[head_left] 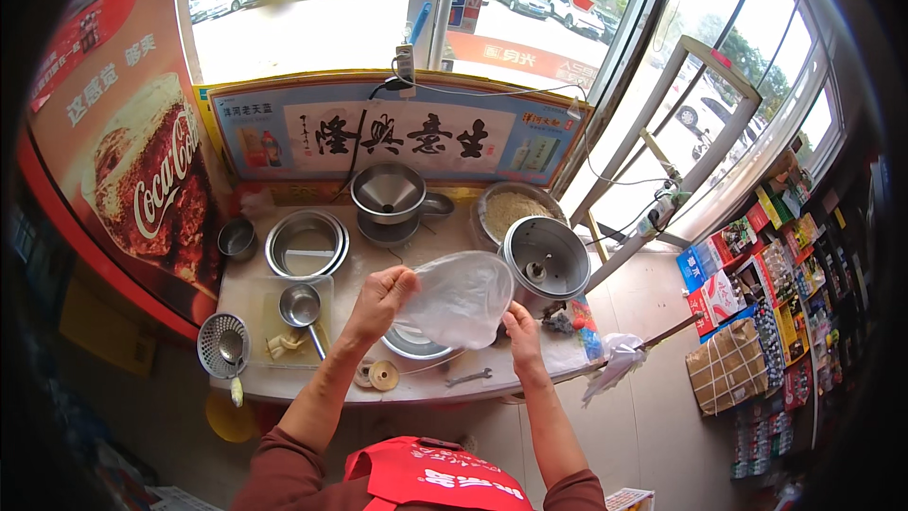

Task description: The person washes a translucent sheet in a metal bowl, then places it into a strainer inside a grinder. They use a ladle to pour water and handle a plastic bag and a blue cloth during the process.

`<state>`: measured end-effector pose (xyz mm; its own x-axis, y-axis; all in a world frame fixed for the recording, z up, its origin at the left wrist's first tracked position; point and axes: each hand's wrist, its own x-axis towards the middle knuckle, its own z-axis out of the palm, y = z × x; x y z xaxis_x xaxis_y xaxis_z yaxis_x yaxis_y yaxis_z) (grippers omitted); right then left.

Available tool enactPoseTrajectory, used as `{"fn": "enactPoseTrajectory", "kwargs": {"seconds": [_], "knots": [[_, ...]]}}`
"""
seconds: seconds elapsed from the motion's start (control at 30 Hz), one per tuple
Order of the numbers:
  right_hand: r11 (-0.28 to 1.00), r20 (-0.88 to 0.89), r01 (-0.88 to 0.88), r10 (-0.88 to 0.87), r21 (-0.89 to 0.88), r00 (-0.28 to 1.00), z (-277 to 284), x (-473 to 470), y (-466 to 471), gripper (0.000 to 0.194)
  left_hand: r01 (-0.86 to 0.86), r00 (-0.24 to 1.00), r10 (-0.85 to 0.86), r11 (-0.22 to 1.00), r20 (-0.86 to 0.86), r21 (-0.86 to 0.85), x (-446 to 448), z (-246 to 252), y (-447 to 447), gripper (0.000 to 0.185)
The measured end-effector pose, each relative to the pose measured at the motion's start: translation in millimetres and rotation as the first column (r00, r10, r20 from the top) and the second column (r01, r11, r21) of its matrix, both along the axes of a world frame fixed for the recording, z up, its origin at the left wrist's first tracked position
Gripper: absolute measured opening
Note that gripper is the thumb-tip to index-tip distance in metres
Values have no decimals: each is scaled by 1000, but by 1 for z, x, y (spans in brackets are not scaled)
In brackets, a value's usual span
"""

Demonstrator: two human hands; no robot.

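My left hand point(381, 298) grips one side of a thin, translucent bag-like sheet point(457, 298) with a rounded edge; I cannot tell if it is plastic or fine mesh. On its other side, my right hand point(523, 335) pinches the lower right edge. The sheet is spread between both hands above the table and partly covers a metal basin point(415, 349). Just beyond my right hand stands a deep metal drum point(512, 291) with a central spindle point(535, 270). Nearer to me lie round discs point(384, 375) and an open-ended wrench point(469, 377).
At the back stands a steel funnel-topped machine point(389, 191), beside nested steel basins point(272, 255). A bowl of grain-like material point(511, 213) sits behind the drum. Leftward are a clear tub point(266, 357) with a metal ladle point(300, 305), and a perforated strainer point(213, 341).
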<state>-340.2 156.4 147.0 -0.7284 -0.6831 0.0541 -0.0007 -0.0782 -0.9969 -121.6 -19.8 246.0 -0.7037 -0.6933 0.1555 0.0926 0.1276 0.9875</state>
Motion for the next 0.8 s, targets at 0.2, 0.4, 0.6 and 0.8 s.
{"fn": "enactPoseTrajectory", "kwargs": {"seconds": [0.2, 0.4, 0.6, 0.8], "knots": [[971, -755, -171, 235, 164, 612, 80, 33, 1, 35, 243, 926, -78, 873, 370, -423, 1, 12, 22, 26], [936, -562, -245, 349, 254, 750, 112, 48, 1, 20, 262, 956, -204, 914, 209, -311, 4, 12, 23, 29], [946, -413, -310, 320, 94, 852, 114, 33, 13, 19, 340, 920, -283, 921, -273, 191, 11, -21, 20, 43], [926, -605, -320, 374, 200, 703, 123, 37, 21, 22, 354, 933, -334, 918, -130, 180, 23, -10, 11, 44]]}}
